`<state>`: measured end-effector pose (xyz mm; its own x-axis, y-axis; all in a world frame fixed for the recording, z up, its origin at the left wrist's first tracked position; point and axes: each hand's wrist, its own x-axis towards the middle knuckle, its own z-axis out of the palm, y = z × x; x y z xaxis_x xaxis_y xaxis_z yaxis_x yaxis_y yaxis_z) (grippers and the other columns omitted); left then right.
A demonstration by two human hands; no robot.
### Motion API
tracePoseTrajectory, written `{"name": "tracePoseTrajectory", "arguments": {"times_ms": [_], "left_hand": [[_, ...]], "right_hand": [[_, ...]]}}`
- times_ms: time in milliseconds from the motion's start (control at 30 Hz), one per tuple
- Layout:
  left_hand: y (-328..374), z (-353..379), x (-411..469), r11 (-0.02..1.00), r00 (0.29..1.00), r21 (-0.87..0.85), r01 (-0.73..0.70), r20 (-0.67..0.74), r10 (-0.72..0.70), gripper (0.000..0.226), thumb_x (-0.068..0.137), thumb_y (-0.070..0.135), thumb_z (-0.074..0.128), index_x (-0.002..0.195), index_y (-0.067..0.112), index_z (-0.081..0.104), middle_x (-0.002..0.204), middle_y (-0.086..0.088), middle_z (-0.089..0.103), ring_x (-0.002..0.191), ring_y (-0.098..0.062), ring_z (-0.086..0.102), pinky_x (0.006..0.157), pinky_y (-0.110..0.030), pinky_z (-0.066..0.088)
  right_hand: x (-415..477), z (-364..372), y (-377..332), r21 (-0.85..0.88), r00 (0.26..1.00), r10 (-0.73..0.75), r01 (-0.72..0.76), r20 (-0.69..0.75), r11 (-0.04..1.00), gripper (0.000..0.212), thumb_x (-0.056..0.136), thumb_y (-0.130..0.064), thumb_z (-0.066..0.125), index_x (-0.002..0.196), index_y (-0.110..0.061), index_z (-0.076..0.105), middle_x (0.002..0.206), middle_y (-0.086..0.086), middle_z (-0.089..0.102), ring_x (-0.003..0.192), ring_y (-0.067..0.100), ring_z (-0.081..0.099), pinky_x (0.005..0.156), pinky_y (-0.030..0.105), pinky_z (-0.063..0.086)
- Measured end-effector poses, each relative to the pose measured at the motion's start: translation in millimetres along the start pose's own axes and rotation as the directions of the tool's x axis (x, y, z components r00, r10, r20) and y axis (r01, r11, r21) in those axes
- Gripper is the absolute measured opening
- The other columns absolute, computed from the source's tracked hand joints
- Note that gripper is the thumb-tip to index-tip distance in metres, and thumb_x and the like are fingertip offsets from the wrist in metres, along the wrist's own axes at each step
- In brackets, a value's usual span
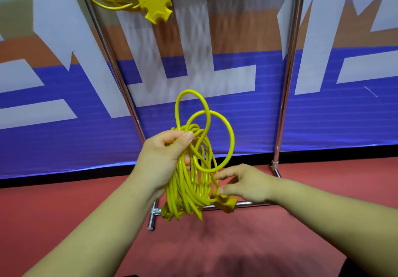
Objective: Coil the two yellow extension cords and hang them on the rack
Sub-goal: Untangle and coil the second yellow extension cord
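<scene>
Loops of the second cord hang as a loose yellow bundle, low in front of the rack. The left hand has its fingers clamped round the bundle's top. The cord looks light, springy and smooth, so strands will likely slip; two stray loops stand above the grip. The surest hold is probably where all the strands gather. The right hand hovers at the plug, fingers slightly apart; whether they pinch the tail is unclear. The hung cord is cut off by the top edge.
</scene>
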<state>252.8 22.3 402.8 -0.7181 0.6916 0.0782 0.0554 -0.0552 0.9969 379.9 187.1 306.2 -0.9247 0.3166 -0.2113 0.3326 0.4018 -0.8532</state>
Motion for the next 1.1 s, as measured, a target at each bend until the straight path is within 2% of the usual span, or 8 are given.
{"name": "tracePoseTrajectory", "arguments": {"times_ms": [100, 167, 333, 500, 633, 800, 933, 1100], "left_hand": [[-1, -6, 0, 1.0, 1.0, -0.018, 0.019, -0.011, -0.019, 0.016, 0.092, 0.023, 0.067, 0.082, 0.013, 0.074, 0.061, -0.01, 0.059, 0.047, -0.015, 0.052, 0.045, -0.026, 0.049], [-2, -10, 0, 0.999, 0.999, -0.04, 0.037, -0.027, -0.039, 0.014, 0.091, 0.024, 0.067, 0.086, 0.013, 0.075, 0.065, -0.009, 0.062, 0.049, -0.015, 0.052, 0.046, -0.026, 0.049], [-8, -31, 7, 0.989, 0.989, -0.11, 0.101, -0.093, -0.111, 0.024, 0.087, 0.014, 0.073, 0.11, 0.013, 0.074, 0.078, -0.012, 0.066, 0.051, -0.016, 0.052, 0.047, -0.027, 0.049], [-19, -43, 14, 0.994, 0.979, -0.035, 0.099, -0.177, -0.104, 0.016, 0.083, 0.006, 0.077, 0.096, 0.015, 0.077, 0.076, -0.014, 0.065, 0.051, -0.018, 0.054, 0.051, -0.029, 0.05], [-20, -44, 16, 0.996, 0.981, -0.037, 0.077, -0.178, -0.082, 0.018, 0.083, 0.006, 0.077, 0.098, 0.017, 0.078, 0.076, -0.008, 0.067, 0.054, -0.018, 0.055, 0.054, -0.03, 0.05], [-16, -35, 11, 0.999, 0.993, -0.003, 0.038, -0.111, -0.038, 0.028, 0.085, 0.005, 0.075, 0.109, 0.018, 0.076, 0.074, -0.006, 0.066, 0.052, -0.016, 0.054, 0.051, -0.029, 0.051], [-18, -30, 9, 0.979, 0.999, 0.203, -0.013, -0.031, 0.02, 0.029, 0.084, 0.008, 0.077, 0.108, 0.025, 0.076, 0.074, -0.005, 0.068, 0.054, -0.016, 0.054, 0.055, -0.03, 0.053], [-20, -25, 8, 0.892, 0.995, 0.445, -0.076, 0.089, 0.041, 0.021, 0.088, 0.016, 0.075, 0.105, 0.029, 0.076, 0.054, 0.004, 0.06, 0.048, -0.012, 0.055, 0.056, -0.02, 0.048]], "right_hand": [[9, 14, 2, 0.022, 0.998, -0.048, 0.049, -0.046, 0.999, 0.008, 0.083, -0.023, 0.079, 0.089, -0.027, 0.074, 0.077, 0.008, 0.072, 0.071, 0.013, 0.063, 0.082, 0.042, 0.055], [10, 15, 2, 0.061, 0.995, -0.101, 0.101, -0.007, 0.993, 0.014, 0.088, -0.016, 0.074, 0.077, -0.025, 0.071, 0.072, -0.001, 0.067, 0.07, 0.01, 0.058, 0.076, 0.035, 0.052], [13, 7, -10, 0.311, 0.993, -0.101, 0.113, -0.055, 0.944, 0.007, 0.093, -0.011, 0.068, 0.088, -0.008, 0.072, 0.082, 0.006, 0.072, 0.081, 0.014, 0.067, 0.084, 0.034, 0.051], [8, -3, -32, 0.544, 0.983, 0.038, 0.066, -0.177, 0.836, 0.015, 0.095, -0.017, 0.065, 0.104, -0.009, 0.074, 0.074, 0.003, 0.067, 0.066, 0.014, 0.061, 0.073, 0.031, 0.053], [1, -7, -41, 0.397, 0.957, -0.017, 0.137, -0.291, 0.908, 0.014, 0.095, -0.019, 0.065, 0.096, -0.017, 0.078, 0.069, -0.001, 0.064, 0.063, 0.014, 0.051, 0.062, 0.026, 0.046], [-12, -13, -52, 0.058, 0.958, -0.177, 0.195, -0.226, 0.979, 0.014, 0.096, -0.024, 0.064, 0.095, -0.028, 0.077, 0.07, -0.009, 0.065, 0.064, 0.004, 0.053, 0.067, 0.022, 0.046], [-20, -15, -57, 0.031, 0.947, -0.233, 0.245, -0.219, 0.969, 0.014, 0.097, -0.024, 0.063, 0.097, -0.024, 0.077, 0.072, -0.009, 0.064, 0.068, 0.005, 0.052, 0.069, 0.028, 0.046], [-30, -20, -62, 0.027, 0.939, -0.268, 0.28, -0.215, 0.96, 0.015, 0.097, -0.023, 0.062, 0.098, -0.025, 0.077, 0.072, -0.012, 0.064, 0.063, 0.001, 0.049, 0.062, 0.016, 0.04]]}}
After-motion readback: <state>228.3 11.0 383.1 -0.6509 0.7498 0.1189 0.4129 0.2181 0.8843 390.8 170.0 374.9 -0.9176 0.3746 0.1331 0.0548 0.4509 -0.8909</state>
